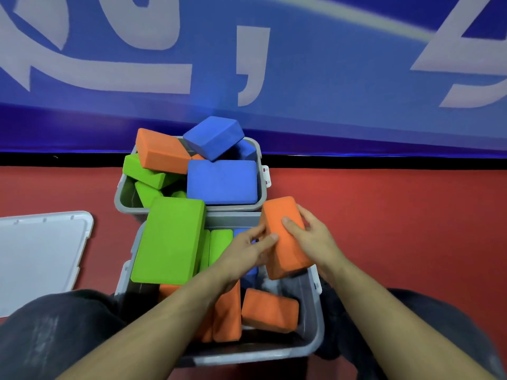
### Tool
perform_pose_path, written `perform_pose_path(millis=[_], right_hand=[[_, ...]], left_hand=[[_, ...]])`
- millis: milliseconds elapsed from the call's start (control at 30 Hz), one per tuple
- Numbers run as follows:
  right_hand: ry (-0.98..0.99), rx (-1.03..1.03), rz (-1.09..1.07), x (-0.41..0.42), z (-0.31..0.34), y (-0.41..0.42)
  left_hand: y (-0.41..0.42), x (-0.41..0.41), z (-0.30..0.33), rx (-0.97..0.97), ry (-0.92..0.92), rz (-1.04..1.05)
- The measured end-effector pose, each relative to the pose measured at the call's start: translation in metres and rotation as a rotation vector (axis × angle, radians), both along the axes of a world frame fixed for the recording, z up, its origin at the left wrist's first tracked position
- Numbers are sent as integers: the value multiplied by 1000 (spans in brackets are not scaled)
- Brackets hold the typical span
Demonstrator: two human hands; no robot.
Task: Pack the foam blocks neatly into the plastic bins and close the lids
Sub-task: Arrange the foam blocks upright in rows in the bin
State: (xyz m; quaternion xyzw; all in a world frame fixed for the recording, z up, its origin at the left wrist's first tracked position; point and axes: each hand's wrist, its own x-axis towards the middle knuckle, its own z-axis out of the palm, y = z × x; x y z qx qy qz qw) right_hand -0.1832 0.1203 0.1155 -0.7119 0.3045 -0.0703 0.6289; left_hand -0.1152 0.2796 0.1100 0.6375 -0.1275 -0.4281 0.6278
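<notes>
Red floor [397,215]; rectangular orange foam block [285,237].

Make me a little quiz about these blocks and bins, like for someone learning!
1. True or false: both hands hold the orange block.
2. Which colour is the top block in the far bin? A red, B blue, C yellow.
3. Fill in: the lid lies on the floor to the person's ____.

Key: 1 true: left hand and right hand grip it over the near bin. 2 B, the blue block. 3 left.
</notes>
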Motion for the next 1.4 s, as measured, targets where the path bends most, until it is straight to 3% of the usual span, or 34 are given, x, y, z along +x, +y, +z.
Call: perform_pose_path(millis=[67,233,367,567,667,800,933,1033,1400], right_hand=[[51,-33,4,1,-3,-3],[258,143,32,4,-13,-6],[351,163,12,12,-41,-1],[354,107,-2,27,-77,-3],[361,115,-36,37,-100,-5],[373,119,-89,43,-133,0],[378,176,-131,56,-148,-3],[418,151,-127,64,-156,-7],[511,207,-146,73,-172,-9]], left_hand=[[-6,1,-4,5,19,2],[-17,11,-26,39,54,38],[-19,14,-46,62,110,68],[-23,21,-85,131,114,147],[-19,26,-105,275,-35,61],[1,29,-148,789,-616,-272],[19,24,-166,996,-658,-472],[17,25,-164,1100,-831,-535],[26,31,-169,1084,-808,-582]])
